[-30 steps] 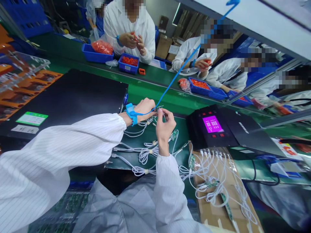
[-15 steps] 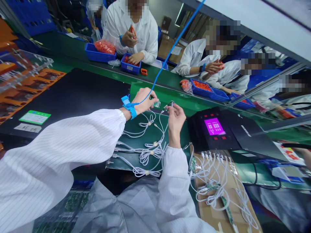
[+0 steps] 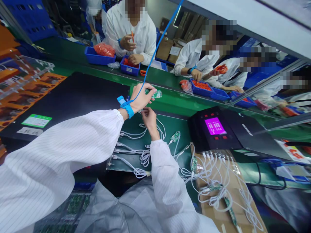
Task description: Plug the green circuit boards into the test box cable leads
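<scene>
My left hand (image 3: 141,95), with a blue wrist strap (image 3: 125,105) and its blue cord running upward, is closed on a small green circuit board (image 3: 154,93) held above the green conveyor edge. Just below it, my right hand (image 3: 148,119) pinches the end of a white cable (image 3: 159,126) over the dark green mat (image 3: 178,124). Several bundled white cables (image 3: 143,157) lie on the mat by my right sleeve. Another small green board (image 3: 174,136) lies on the mat, wired to a cable.
A black tester with a magenta screen (image 3: 215,126) stands to the right, with white cables (image 3: 218,168) running onto a cardboard sheet (image 3: 213,210). A black panel (image 3: 70,97) lies left. Across the green conveyor (image 3: 165,77), people in white coats handle orange parts from blue bins (image 3: 202,89).
My left hand has pulled the green board away from the cable and lifted it toward the conveyor. My right hand has moved left, under the left hand, still pinching the cable end.
</scene>
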Action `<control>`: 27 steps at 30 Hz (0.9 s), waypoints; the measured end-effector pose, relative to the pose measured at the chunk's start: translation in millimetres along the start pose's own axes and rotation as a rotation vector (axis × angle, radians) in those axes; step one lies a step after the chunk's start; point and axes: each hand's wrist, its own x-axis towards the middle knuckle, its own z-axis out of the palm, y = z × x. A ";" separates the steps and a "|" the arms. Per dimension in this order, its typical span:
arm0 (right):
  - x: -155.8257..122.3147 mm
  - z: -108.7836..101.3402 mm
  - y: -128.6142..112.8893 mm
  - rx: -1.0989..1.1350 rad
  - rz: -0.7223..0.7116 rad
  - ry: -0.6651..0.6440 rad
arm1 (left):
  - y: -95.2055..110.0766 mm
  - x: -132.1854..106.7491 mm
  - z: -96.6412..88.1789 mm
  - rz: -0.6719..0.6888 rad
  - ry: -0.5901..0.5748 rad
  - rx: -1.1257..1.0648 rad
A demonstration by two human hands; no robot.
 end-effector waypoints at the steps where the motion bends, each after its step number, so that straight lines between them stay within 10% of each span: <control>1: -3.9 -2.5 -0.2 -0.039 -0.038 -0.019 | 0.0 -0.1 0.4 0.003 -0.002 -0.009; 6: -35.6 -48.8 6.3 -0.265 -0.196 0.068 | 0.0 -0.3 2.7 -0.059 -0.021 -0.057; 11: -66.4 -95.4 27.8 -0.568 0.069 -0.015 | 2.9 -5.1 3.1 -0.151 -0.145 -0.088; 18: -77.9 -96.1 38.4 -0.608 0.282 -0.114 | 1.0 -11.0 2.7 -0.291 -0.368 0.035; 27: -76.6 -106.3 32.7 -0.305 0.119 -0.161 | -1.9 -9.2 3.2 -0.336 -0.419 0.019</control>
